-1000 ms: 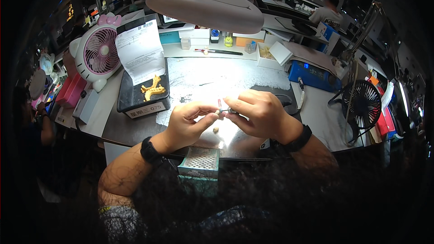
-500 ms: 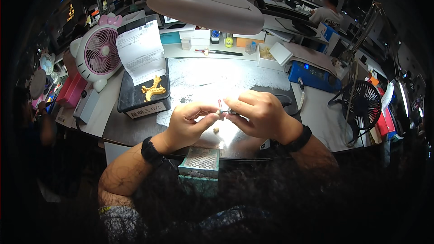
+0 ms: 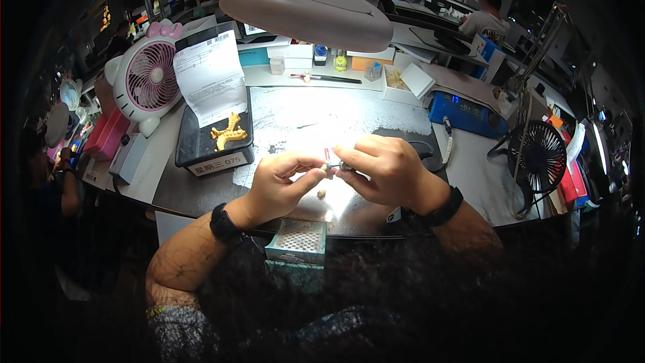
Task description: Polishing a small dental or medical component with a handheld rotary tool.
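Note:
My left hand [image 3: 285, 180] pinches a small whitish tooth-like piece [image 3: 325, 167] between thumb and fingertips, over the brightly lit desk. My right hand [image 3: 390, 169] is closed round a slim handpiece [image 3: 345, 165], mostly hidden by the fingers. Its thin tip meets or almost meets the whitish piece; contact is too small to tell. A thin red streak shows just above the fingertips. Below the hands, a small beige lump [image 3: 321, 193] lies on the desk. Left of them, a yellow dental model [image 3: 230, 136] rests in a black tray [image 3: 183, 151] with a printed sheet [image 3: 211, 74].
A lamp head [image 3: 306, 10] hangs over the desk. A perforated-top box [image 3: 300, 236] sits at the front edge. A pink-and-white fan [image 3: 151, 75] stands left; a blue control box [image 3: 463, 113] and black fan [image 3: 537, 158] stand right. A brush [image 3: 329, 78] lies behind.
My hands stay almost exactly where they were, with the same grip. The lit display on the blue box has changed. At the far left, another person's arm has shifted.

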